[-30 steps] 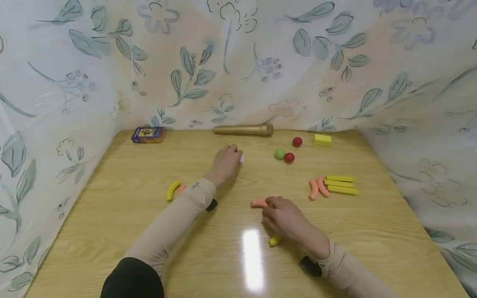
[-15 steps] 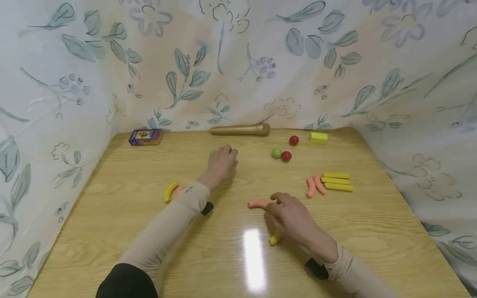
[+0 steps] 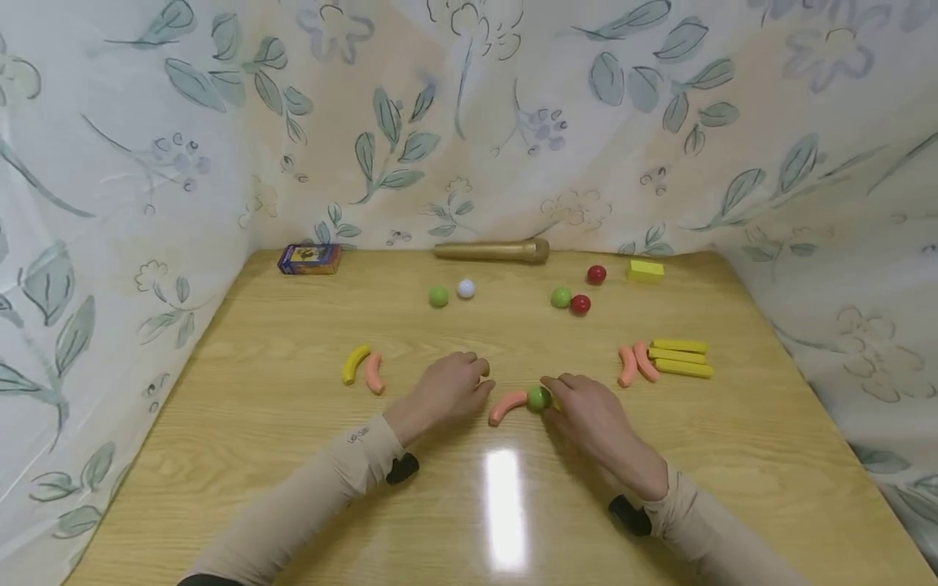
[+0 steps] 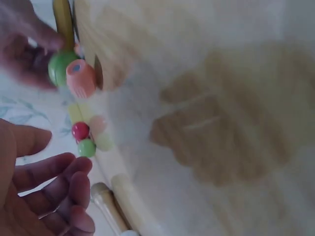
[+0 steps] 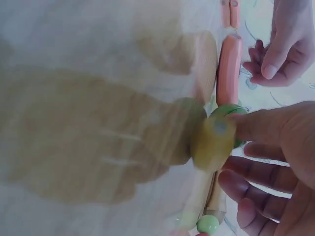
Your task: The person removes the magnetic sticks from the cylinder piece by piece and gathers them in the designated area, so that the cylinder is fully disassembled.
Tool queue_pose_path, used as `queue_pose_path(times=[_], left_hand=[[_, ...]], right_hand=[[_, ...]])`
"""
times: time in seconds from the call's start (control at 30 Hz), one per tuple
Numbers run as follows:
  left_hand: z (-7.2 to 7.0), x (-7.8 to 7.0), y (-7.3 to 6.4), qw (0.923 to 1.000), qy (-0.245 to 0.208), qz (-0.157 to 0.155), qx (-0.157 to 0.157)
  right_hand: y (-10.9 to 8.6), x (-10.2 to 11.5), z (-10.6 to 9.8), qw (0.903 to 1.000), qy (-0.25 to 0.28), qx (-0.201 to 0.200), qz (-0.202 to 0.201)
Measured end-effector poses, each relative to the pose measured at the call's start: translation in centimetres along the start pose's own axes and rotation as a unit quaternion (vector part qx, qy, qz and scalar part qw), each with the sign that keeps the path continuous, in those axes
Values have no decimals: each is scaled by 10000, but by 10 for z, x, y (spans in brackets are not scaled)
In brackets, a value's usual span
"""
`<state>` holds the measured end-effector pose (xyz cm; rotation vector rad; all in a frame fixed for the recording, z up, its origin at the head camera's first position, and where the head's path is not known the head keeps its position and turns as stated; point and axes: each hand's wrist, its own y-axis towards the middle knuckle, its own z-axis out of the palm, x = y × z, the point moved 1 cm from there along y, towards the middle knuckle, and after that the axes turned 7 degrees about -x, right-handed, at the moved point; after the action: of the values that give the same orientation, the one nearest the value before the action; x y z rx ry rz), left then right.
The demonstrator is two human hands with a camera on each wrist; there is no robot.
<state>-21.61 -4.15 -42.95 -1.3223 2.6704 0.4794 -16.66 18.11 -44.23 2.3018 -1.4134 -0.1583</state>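
My right hand (image 3: pixel 589 419) pinches a yellow curved rod (image 5: pixel 212 142) between thumb and fingers, at a green ball (image 3: pixel 538 398). In the head view the hand mostly hides that rod. On the ball's other side, a pink curved rod (image 3: pixel 507 405) lies with one end against it. My left hand (image 3: pixel 447 387) hovers just left of the pink rod, fingers loosely bent, nothing between them in the left wrist view. Further left lie another yellow curved rod (image 3: pixel 356 364) and another pink curved rod (image 3: pixel 374 373), side by side.
At the back stand a green ball (image 3: pixel 438 296), a white ball (image 3: pixel 466 288), a gold microphone (image 3: pixel 493 251), a small printed box (image 3: pixel 309 259) and a yellow block (image 3: pixel 646 271). Red balls (image 3: pixel 580 304) sit back right. Straight yellow rods (image 3: pixel 680 358) lie at right beside pink curved ones.
My left hand has come from the back balls toward the middle, uncovering the white ball. My right hand has brought the yellow rod forward to a green ball, which now shows beside the pink rod.
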Motion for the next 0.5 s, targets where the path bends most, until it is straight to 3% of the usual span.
queue_pose_path(times=[0.1, 0.2, 0.37, 0.5], left_hand=[[5, -8, -1, 9985, -233, -271, 413], [11, -17, 1, 9981, -221, -277, 498], [22, -26, -2, 9997, -161, -145, 137], [24, -28, -3, 10000, 31, 35, -40]], right_hand=[[3, -1, -1, 9999, -88, -132, -7], [6, 0, -1, 9996, -86, -264, -66], [11, 7, 8, 9988, -108, -292, -391], [12, 9, 11, 9986, -103, -303, -432]])
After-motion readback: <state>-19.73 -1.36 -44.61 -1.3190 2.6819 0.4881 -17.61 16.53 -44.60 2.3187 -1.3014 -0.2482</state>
